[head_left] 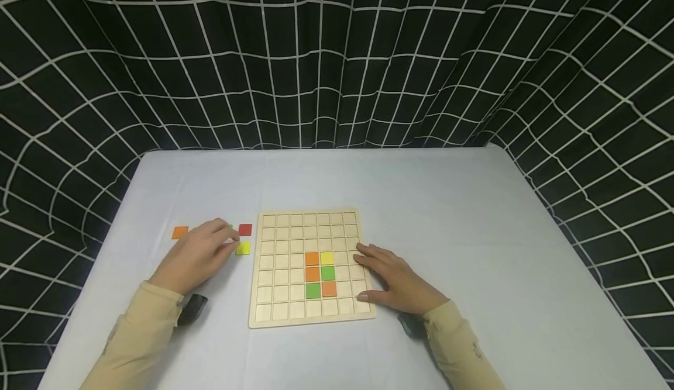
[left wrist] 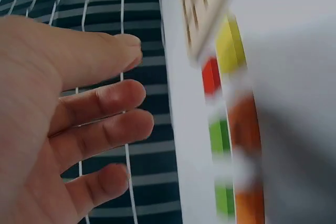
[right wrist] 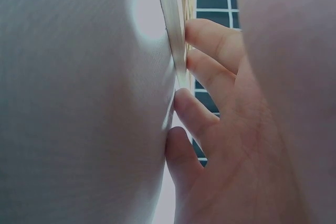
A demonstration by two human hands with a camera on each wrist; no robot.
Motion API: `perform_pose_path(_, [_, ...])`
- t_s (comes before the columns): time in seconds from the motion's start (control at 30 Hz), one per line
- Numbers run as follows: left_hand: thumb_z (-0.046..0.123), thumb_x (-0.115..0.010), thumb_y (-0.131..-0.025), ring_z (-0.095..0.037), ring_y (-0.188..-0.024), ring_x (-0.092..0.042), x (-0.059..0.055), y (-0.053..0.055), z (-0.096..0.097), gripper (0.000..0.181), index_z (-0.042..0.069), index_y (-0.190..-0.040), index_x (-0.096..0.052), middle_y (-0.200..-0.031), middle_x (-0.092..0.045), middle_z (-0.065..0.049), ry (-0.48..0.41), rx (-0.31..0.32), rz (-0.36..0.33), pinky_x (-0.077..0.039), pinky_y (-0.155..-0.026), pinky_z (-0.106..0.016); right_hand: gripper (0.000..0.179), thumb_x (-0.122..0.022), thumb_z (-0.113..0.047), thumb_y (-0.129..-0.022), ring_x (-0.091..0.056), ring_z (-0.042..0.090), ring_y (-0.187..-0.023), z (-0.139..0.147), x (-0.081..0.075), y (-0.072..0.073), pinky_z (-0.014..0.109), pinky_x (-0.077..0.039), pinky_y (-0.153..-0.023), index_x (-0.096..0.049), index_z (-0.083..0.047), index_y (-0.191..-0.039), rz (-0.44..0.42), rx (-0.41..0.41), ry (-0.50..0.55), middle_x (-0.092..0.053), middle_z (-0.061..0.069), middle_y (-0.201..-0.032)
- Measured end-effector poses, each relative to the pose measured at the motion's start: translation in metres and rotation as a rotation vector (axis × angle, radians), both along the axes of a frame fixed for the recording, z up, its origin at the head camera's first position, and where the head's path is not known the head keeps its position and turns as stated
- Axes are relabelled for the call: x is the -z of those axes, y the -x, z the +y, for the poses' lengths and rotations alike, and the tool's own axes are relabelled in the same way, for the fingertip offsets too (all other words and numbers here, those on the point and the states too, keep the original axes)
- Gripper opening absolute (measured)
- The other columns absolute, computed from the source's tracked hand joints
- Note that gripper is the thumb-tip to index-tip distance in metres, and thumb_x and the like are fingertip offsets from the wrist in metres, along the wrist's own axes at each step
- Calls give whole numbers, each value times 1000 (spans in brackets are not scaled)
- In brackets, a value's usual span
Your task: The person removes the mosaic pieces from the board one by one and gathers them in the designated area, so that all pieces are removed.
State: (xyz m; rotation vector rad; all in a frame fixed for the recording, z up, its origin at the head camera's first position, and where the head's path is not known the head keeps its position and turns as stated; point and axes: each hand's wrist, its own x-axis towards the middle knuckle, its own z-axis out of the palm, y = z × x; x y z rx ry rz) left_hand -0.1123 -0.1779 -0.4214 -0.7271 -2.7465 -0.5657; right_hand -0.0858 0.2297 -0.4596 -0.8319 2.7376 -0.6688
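Observation:
A wooden grid board (head_left: 279, 311) lies on the table, with two columns of orange, green and yellow tiles set in its cells. Left of it, my left hand (head_left: 197, 255) hovers over loose square tiles, thumb and fingers apart with nothing between them in the left wrist view. Near its fingertips lie a yellow tile (head_left: 243, 248) and a red tile (head_left: 245, 230). Two green tiles (left wrist: 220, 136) and two orange ones (left wrist: 244, 124) show in the left wrist view; the hand partly hides this group from the head view. My right hand (head_left: 397, 282) rests spread on the board's right edge.
A white cloth (head_left: 474, 220) covers the table. Black curtains (head_left: 326, 57) with a white grid hang behind it and along both sides. Each wrist carries a dark camera (head_left: 192, 309) close to the table surface.

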Motion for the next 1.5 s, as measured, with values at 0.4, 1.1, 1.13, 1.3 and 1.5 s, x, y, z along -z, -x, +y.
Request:
perform_pose_path(0.4, [20, -70, -88, -15, -92, -61, 14, 16, 98, 19, 11, -104, -68, -100, -64, 1, -8, 315, -46, -52, -83, -33, 78, -64, -59, -82, -26, 24, -144, 0, -2, -1, 52, -27, -113, -41, -20, -145, -15, 9, 3, -27, -6, -156])
perform_pose_path(1.1, [18, -70, -88, -10, -76, -53, 29, 18, 114, 14, 19, -101, -73, -89, -62, 5, 68, 452, -5, -48, -69, -24, 78, -64, -59, -82, -25, 22, -144, -1, -3, -1, 50, -28, -113, -40, -21, -146, -15, 9, -4, -27, -7, -156])
perform_pose_path(1.13, [18, -70, -88, -10, -77, -53, 29, 18, 114, 14, 20, -102, -73, -90, -62, 5, 80, 448, -8, -47, -68, -24, 78, -64, -59, -82, -25, 22, -144, -1, -3, -1, 50, -28, -113, -40, -21, -146, -15, 9, -5, -27, -7, -156])
perform_pose_path(1.3, [19, -69, -88, -10, -81, -54, 28, 16, 111, 15, 22, -102, -71, -93, -62, 7, 105, 405, -50, -48, -71, -25, 77, -63, -61, -82, -25, 23, -144, -1, -3, 0, 50, -28, -113, -40, -22, -145, -17, 9, -11, -27, -7, -156])
perform_pose_path(1.5, [22, -68, -89, -10, -78, -55, 25, 17, 110, 11, 21, -100, -70, -89, -61, 7, 89, 406, -25, -46, -67, -26, 77, -64, -60, -82, -25, 23, -144, -2, -3, 0, 51, -27, -113, -40, -23, -145, -24, 15, -12, -26, -8, -156])
